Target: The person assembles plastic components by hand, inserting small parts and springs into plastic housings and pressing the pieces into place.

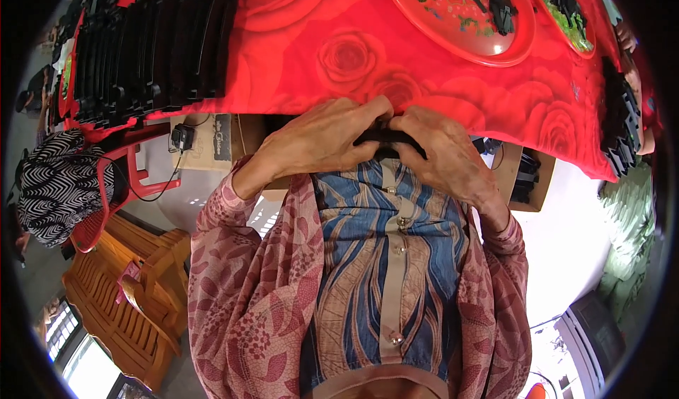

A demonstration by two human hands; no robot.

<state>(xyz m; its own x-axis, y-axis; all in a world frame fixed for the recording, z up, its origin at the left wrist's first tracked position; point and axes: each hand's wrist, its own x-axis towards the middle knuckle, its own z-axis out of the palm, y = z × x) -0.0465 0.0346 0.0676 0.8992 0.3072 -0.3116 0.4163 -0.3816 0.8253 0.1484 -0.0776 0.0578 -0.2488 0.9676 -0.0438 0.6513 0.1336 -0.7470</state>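
Both my hands are together at the near edge of the red rose-patterned tablecloth (297,67), in front of my chest. Between them is a dark, narrow black plastic piece (387,136), mostly hidden by the fingers. My left hand (322,136) is closed on its left end, with thumb and forefinger pinched. On the other end, my right hand (442,148) has its fingers curled over it. Beyond, to the left, lies a row of long black plastic parts (155,56), packed side by side on the table.
A round red tray (488,60) at the far right holds small black, green and yellow pieces. Beside it is another tray (585,50). More black parts (621,120) lie at the right edge. Below stand a cardboard box (543,183), a red chair (134,169) and a wooden bench (117,300).
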